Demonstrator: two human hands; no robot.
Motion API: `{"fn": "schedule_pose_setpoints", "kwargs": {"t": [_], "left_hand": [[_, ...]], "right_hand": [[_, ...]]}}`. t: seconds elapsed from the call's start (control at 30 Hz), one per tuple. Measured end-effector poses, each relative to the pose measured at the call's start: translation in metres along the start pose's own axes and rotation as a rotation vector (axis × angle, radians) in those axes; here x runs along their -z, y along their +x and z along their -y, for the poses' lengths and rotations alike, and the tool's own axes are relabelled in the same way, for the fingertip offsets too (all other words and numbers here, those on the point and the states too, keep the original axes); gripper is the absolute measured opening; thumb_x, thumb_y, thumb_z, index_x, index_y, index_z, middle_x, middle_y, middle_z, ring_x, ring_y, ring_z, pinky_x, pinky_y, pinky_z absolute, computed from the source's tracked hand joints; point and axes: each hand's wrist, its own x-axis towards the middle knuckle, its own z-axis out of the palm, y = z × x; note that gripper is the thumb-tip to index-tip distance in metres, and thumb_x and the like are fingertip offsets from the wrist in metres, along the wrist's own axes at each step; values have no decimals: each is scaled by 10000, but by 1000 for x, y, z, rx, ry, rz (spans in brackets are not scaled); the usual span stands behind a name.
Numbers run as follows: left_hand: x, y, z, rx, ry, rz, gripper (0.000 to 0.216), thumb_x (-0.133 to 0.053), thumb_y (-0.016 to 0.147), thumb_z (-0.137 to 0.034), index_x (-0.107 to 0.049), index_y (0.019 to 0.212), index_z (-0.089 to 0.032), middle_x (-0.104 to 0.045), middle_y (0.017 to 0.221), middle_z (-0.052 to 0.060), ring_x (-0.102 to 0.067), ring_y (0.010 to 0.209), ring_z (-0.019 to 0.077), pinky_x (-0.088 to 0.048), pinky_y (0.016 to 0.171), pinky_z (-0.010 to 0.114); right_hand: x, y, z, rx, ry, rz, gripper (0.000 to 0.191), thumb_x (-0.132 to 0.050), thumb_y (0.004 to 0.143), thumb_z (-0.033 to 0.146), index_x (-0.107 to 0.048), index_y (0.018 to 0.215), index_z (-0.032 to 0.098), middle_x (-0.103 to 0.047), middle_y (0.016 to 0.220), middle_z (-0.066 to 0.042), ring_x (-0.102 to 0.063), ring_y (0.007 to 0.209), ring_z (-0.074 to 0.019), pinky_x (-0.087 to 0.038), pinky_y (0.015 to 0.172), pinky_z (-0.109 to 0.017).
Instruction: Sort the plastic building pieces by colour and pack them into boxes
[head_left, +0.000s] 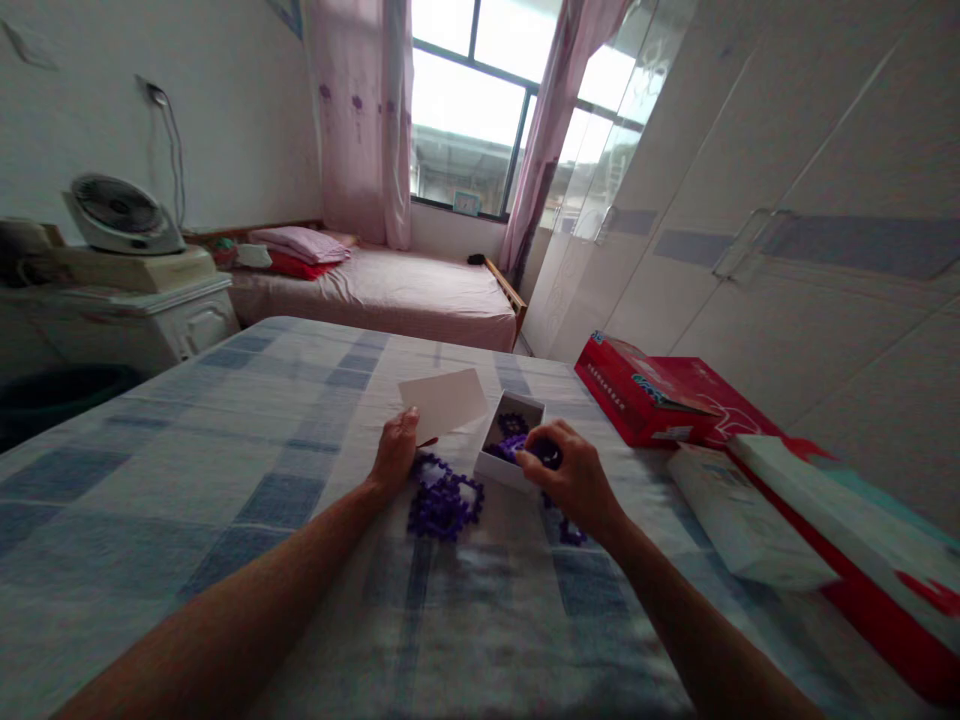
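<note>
A small white box (501, 462) lies open on the checked bedcover (225, 470), with purple beads inside. My right hand (568, 478) is closed over the box's near right corner, pinching purple beads. A pile of purple bead strands (444, 503) lies on the cover just left of the box. My left hand (395, 452) grips the near edge of a white lid or card (444, 402), tilted up beside the box. A few more beads (571, 533) show under my right wrist.
A red carton (652, 392) and flat white and red boxes (757, 520) lie at the right, along a white wardrobe (787, 250). A second bed (390, 285) stands by the window. A fan (120, 215) sits on a cabinet at left.
</note>
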Motion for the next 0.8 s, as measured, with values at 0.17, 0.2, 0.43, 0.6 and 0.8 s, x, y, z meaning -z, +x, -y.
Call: {"fn": "schedule_pose_setpoints", "kwargs": {"t": [0.17, 0.2, 0.43, 0.6, 0.8], "left_hand": [[1, 1, 3, 2, -16, 11, 338, -493, 792, -381, -612, 936, -99, -665, 846, 73, -635, 718, 153, -571, 550, 261], [1, 1, 3, 1, -22, 10, 334, -495, 792, -377, -612, 940, -101, -664, 853, 75, -635, 719, 152, -572, 554, 261], [0, -1, -1, 17, -30, 7, 320, -486, 795, -353, -611, 943, -98, -662, 858, 77, -639, 717, 150, -571, 551, 258], [0, -1, -1, 13, -30, 10, 340, -493, 786, -377, -611, 930, -93, -666, 823, 77, -642, 699, 157, -567, 533, 258], [0, 1, 2, 3, -37, 3, 314, -493, 794, -355, -619, 932, -102, -666, 824, 68, -638, 699, 145, -575, 553, 259]], "right_hand": [[-6, 49, -19, -252, 45, -116, 249, -532, 728, 401, -627, 747, 171, -608, 699, -5, -559, 687, -147, -399, 660, -255], [-11, 57, -23, -291, 50, -113, 275, -530, 725, 419, -634, 755, 166, -617, 705, -11, -566, 690, -151, -400, 657, -254], [-36, 75, -45, -297, 30, -44, 384, -510, 759, 469, -673, 873, 141, -658, 923, -92, -599, 856, -174, -433, 774, -270], [-13, 60, -59, -309, 11, -102, 327, -477, 788, 381, -663, 907, 139, -659, 936, -97, -614, 788, -165, -459, 740, -282], [29, 37, -93, -389, 197, 492, 395, -552, 739, 425, -649, 984, 131, -663, 876, -84, -600, 707, -157, -426, 520, -229]]}}
